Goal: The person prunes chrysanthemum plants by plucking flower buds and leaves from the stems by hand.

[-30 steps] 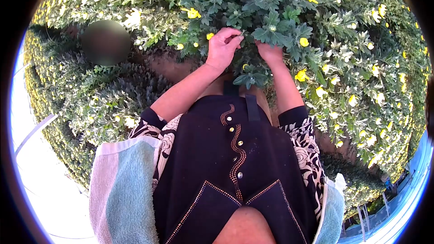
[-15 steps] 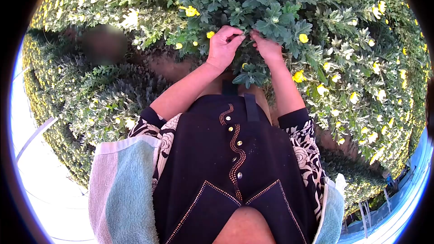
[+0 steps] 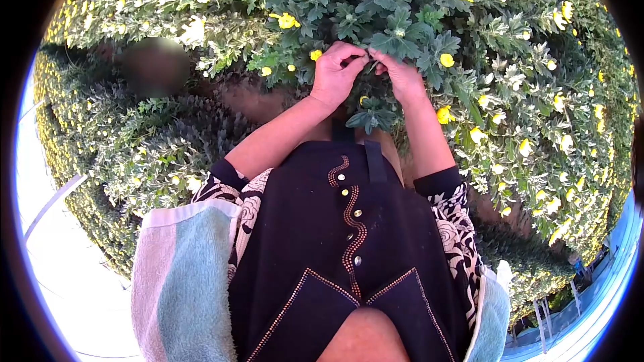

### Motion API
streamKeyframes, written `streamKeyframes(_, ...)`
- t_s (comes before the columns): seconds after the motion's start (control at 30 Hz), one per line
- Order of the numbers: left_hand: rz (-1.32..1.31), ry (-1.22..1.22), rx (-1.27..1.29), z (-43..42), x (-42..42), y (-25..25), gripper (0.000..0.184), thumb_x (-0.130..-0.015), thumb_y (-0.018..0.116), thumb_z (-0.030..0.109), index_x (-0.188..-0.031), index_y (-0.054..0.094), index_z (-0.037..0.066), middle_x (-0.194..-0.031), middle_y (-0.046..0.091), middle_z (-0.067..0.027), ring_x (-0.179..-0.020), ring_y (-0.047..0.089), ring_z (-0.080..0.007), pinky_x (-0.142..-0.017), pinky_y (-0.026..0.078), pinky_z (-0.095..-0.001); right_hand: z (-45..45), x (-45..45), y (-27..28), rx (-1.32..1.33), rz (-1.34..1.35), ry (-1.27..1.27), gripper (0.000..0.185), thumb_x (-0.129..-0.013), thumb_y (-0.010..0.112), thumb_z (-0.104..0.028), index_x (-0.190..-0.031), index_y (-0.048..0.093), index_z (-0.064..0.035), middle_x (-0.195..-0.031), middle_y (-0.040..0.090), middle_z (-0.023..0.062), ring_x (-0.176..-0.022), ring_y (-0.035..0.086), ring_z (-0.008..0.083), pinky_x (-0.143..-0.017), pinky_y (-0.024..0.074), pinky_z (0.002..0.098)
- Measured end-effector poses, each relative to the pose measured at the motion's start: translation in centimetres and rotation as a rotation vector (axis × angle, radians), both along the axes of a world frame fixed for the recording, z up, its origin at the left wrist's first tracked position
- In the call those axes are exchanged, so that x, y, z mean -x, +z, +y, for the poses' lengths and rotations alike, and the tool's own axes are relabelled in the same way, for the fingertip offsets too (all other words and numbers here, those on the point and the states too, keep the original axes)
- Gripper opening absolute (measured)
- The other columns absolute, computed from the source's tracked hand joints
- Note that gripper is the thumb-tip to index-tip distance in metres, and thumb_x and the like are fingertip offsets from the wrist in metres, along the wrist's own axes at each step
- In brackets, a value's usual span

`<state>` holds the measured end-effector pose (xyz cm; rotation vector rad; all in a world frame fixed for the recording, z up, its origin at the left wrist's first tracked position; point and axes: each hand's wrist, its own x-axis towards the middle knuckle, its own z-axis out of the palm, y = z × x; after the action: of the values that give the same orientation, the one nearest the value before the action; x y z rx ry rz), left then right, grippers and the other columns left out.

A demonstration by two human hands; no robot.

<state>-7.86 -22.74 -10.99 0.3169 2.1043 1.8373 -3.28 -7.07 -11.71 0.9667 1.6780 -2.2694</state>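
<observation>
Both hands up at the near edge of a leafy flowering plant (image 3: pixel 401 17), nearly meeting. Left hand (image 3: pixel 335 75): thumb and forefinger pinched, apparently on a small shoot (image 3: pixel 368 56) between the two hands. Right hand (image 3: pixel 405 82): fingers curled in beside it, tips near or touching the shoot; cannot tell whether they grip anything. Plant sits straight ahead of the person, pale bud (image 3: pixel 400 32) just beyond the right hand, yellow bloom (image 3: pixel 315 55) right beside the left, another yellow bloom (image 3: pixel 447 60) just right of the right hand, low leaf clump (image 3: pixel 370 121) below the gap.

Risks, as judged: the shoot is thin and the hands are close, so a sideways tug could snap the stem or strip neighbouring leaves. Right knuckles sit against foliage, so a careless turn could bruise leaves or knock the pale bud. Left wrist swinging out might bump the bloom beside it. Loose towel (image 3: pixel 191 268) could slip if the person leans.

Hard to make out: what exactly lies between the fingertips; right fingers partly lost among leaves; stem bases under foliage. Blurred patch (image 3: pixel 155 67) at left hides whatever is there. Dark lens border cuts off the outer rows.
</observation>
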Motion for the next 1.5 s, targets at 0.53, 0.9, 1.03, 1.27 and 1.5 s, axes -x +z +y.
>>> streamKeyframes(0.53,0.115,-0.081,0.094,-0.4,-0.5,0.6,0.011,-0.080,0.067,-0.001,-0.090,0.064,0.001,-0.085,0.060,-0.0094,-0.078,0.060,-0.0207,-0.069,0.048,-0.0297,1.8,1.5,1.1,0.007,0.196,0.207,0.026,-0.080,0.071,-0.008,-0.105,0.064,-0.0054,-0.098,0.064,0.0030,-0.082,0.060,0.0130,-0.072,0.0511,0.0288)
streamKeyframes(0.9,-0.097,-0.176,0.053,-0.4,-1.3,0.0,0.013,-0.092,0.057,-0.002,-0.104,0.063,0.002,-0.093,0.062,0.0021,-0.084,0.057,-0.0033,-0.075,0.046,-0.0207,1.2,1.4,-3.6,-0.887,-0.174,0.389,0.040,-0.087,0.067,-0.032,-0.115,0.063,-0.0029,-0.113,0.066,0.0173,-0.107,0.062,0.0328,-0.093,0.0470,0.0431)
streamKeyframes(1.03,-0.143,-0.157,0.049,-0.5,-1.9,0.1,0.013,-0.092,0.057,-0.003,-0.103,0.063,0.001,-0.092,0.063,0.0013,-0.085,0.057,-0.0034,-0.077,0.047,-0.0209,1.4,1.3,-1.9,-1.140,-0.297,0.562,0.047,-0.087,0.064,-0.036,-0.121,0.058,-0.0044,-0.116,0.062,0.0254,-0.110,0.058,0.0413,-0.094,0.0463,0.0495)
streamKeyframes(1.27,-0.058,-0.172,-0.119,-3.7,-3.3,5.0,0.024,-0.091,0.054,-0.006,-0.113,0.060,-0.001,-0.110,0.063,-0.0099,-0.102,0.066,-0.0178,-0.087,0.053,-0.0285,2.8,-4.4,5.6,-0.425,0.018,0.000,0.014,-0.086,0.067,-0.005,-0.099,0.063,-0.0019,-0.088,0.066,0.0038,-0.076,0.061,0.0127,-0.068,0.0484,0.0285)
streamKeyframes(1.5,-0.183,-0.198,0.022,-9.1,-6.1,5.4,0.020,-0.091,0.057,-0.005,-0.109,0.061,0.001,-0.108,0.063,-0.0069,-0.094,0.067,-0.0137,-0.078,0.053,-0.0237,2.3,-17.6,11.2,-0.473,-0.004,0.237,0.013,-0.084,0.064,0.002,-0.096,0.063,-0.0020,-0.076,0.062,0.0022,-0.070,0.054,0.0095,-0.068,0.0464,0.0253)
